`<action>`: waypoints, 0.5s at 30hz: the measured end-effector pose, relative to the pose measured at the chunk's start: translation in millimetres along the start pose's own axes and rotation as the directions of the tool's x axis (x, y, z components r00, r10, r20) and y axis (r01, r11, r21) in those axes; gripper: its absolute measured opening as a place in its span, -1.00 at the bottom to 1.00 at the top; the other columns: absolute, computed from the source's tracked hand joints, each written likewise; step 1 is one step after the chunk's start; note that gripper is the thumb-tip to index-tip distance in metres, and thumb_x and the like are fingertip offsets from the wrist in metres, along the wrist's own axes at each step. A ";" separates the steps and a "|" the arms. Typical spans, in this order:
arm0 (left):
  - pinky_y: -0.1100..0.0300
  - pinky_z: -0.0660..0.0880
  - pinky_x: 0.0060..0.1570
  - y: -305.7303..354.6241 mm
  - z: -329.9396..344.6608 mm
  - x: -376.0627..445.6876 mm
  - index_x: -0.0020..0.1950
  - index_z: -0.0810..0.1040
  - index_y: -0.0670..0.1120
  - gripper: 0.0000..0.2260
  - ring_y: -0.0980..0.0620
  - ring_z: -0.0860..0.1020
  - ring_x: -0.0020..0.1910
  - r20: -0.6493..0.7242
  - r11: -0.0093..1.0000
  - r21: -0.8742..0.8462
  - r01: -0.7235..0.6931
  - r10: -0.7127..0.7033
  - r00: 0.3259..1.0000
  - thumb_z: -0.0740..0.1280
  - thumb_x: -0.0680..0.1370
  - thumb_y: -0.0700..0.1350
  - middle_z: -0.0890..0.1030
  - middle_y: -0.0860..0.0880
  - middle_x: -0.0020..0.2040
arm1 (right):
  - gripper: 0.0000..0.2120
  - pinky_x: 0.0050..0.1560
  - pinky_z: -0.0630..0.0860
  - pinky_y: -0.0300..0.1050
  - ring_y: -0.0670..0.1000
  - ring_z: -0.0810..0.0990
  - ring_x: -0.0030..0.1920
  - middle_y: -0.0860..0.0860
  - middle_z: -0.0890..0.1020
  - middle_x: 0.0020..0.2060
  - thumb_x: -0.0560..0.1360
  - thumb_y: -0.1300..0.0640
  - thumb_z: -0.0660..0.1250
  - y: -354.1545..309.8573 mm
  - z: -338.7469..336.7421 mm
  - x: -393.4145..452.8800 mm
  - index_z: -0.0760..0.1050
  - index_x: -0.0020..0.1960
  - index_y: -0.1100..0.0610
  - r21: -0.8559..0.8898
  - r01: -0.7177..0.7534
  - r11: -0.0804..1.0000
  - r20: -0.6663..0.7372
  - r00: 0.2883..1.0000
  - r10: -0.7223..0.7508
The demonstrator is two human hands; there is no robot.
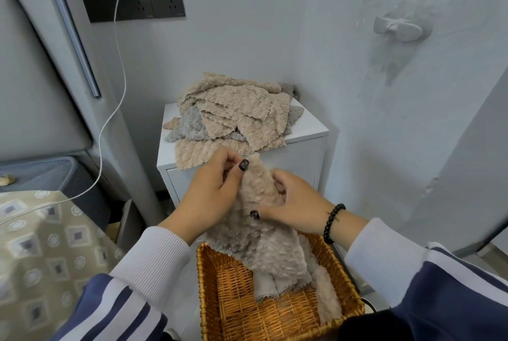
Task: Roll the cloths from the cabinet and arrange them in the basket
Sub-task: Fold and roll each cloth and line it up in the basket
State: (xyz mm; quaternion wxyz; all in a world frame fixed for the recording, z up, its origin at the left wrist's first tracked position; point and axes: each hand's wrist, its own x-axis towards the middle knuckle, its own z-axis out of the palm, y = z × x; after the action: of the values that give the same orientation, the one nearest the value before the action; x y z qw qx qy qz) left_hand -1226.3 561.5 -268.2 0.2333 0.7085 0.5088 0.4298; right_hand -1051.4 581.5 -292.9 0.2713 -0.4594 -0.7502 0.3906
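Left hand [211, 189] and right hand [294, 203] close together, both pinching top of beige cloth [264, 233]. Cloth held upright above basket [217, 285]; lower end hangs into it, likely so roll can drop straight in. Second beige cloth [327, 294] lies along basket's right wall. Unrolled pile [233, 115] waits on cabinet [308, 132] just behind.

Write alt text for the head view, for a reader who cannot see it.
Both hands, left hand and right hand, hold a beige cloth up by its top edge over a wicker basket, its lower end hanging inside. Behind, a pile of cloths lies on a white cabinet.
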 end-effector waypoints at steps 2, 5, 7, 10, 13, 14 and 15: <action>0.45 0.34 -0.35 3.2 -3.7 1.5 -0.07 0.42 0.04 -0.89 0.29 0.40 -0.42 -0.111 0.999 -0.024 0.024 -0.027 0.993 0.20 0.63 -0.13 0.46 0.15 -0.35 | -0.46 0.13 0.49 -0.21 -0.11 0.53 0.09 -0.14 0.55 0.11 0.37 0.03 0.52 2.4 7.6 -2.7 0.40 0.27 0.02 -0.080 -0.006 0.997 0.080 0.997 0.012; 0.51 0.35 -0.32 2.7 -12.7 5.7 -0.05 0.43 0.02 -0.91 0.36 0.42 -0.38 -0.298 0.996 -0.037 0.077 -0.084 0.951 0.20 0.64 -0.10 0.50 0.08 -0.25 | -0.45 0.18 0.46 -0.15 -0.05 0.51 0.16 -0.07 0.55 0.18 0.38 0.00 0.51 7.5 12.4 -4.2 0.40 0.30 0.03 -0.163 -0.015 0.987 0.123 0.992 0.036; 0.50 0.35 -0.31 -2.0 -21.5 9.5 -0.01 0.44 -0.01 -0.93 0.34 0.44 -0.34 -0.416 0.991 -0.052 0.119 -0.130 0.900 0.19 0.64 -0.08 0.51 0.10 -0.23 | -0.49 0.16 0.49 -0.11 -0.03 0.53 0.14 -0.05 0.57 0.16 0.38 -0.01 0.50 12.0 9.2 -4.3 0.45 0.27 0.04 -0.186 -0.058 0.981 0.114 0.990 0.080; 0.26 0.40 -0.22 -17.3 -38.0 17.0 -0.02 0.44 0.00 -0.92 0.21 0.44 -0.29 -0.534 0.977 -0.120 0.175 -0.212 0.818 0.21 0.64 -0.04 0.51 0.11 -0.23 | -0.68 0.04 0.53 -0.10 -0.02 0.58 0.02 -0.02 0.62 0.02 0.42 -0.02 0.46 19.5 -3.6 -4.6 0.54 0.11 0.08 -0.233 -0.107 0.966 0.070 0.989 0.127; 0.14 0.41 -0.19 -34.7 -54.2 22.4 -0.08 0.48 0.04 -0.89 0.13 0.46 -0.28 -0.566 0.944 -0.218 0.247 -0.328 0.756 0.22 0.61 -0.02 0.52 0.06 -0.23 | -0.75 -0.15 0.53 -0.12 -0.02 0.60 -0.15 0.05 0.65 -0.15 0.44 -0.02 0.44 25.0 -20.4 -4.9 0.58 -0.05 0.17 -0.168 -0.145 0.975 -0.021 0.989 0.143; 0.11 0.42 -0.23 -38.2 -58.3 22.8 -0.09 0.51 0.00 -0.87 0.10 0.46 -0.29 -0.554 0.920 -0.281 0.272 -0.387 0.737 0.22 0.60 -0.02 0.52 0.04 -0.25 | -0.74 -0.21 0.51 -0.13 0.00 0.60 -0.20 0.09 0.65 -0.19 0.45 0.00 0.44 25.4 -26.9 -5.4 0.58 -0.08 0.20 -0.118 -0.168 0.979 -0.055 0.985 0.162; 0.11 0.41 -0.28 -38.9 -60.6 22.8 -0.14 0.53 -0.03 -0.83 0.07 0.45 -0.32 -0.524 0.887 -0.356 0.293 -0.449 0.724 0.21 0.59 -0.05 0.51 0.02 -0.28 | -0.76 -0.22 0.52 -0.12 0.03 0.62 -0.21 0.12 0.66 -0.20 0.45 0.03 0.45 26.1 -33.5 -5.8 0.59 -0.09 0.22 -0.038 -0.191 0.981 -0.087 0.978 0.187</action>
State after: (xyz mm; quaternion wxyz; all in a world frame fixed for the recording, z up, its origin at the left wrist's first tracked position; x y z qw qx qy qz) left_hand -1295.3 590.6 -257.9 0.2311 0.3857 0.6300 0.6332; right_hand -1010.7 594.7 -296.7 0.2533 -0.5507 -0.6999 0.3778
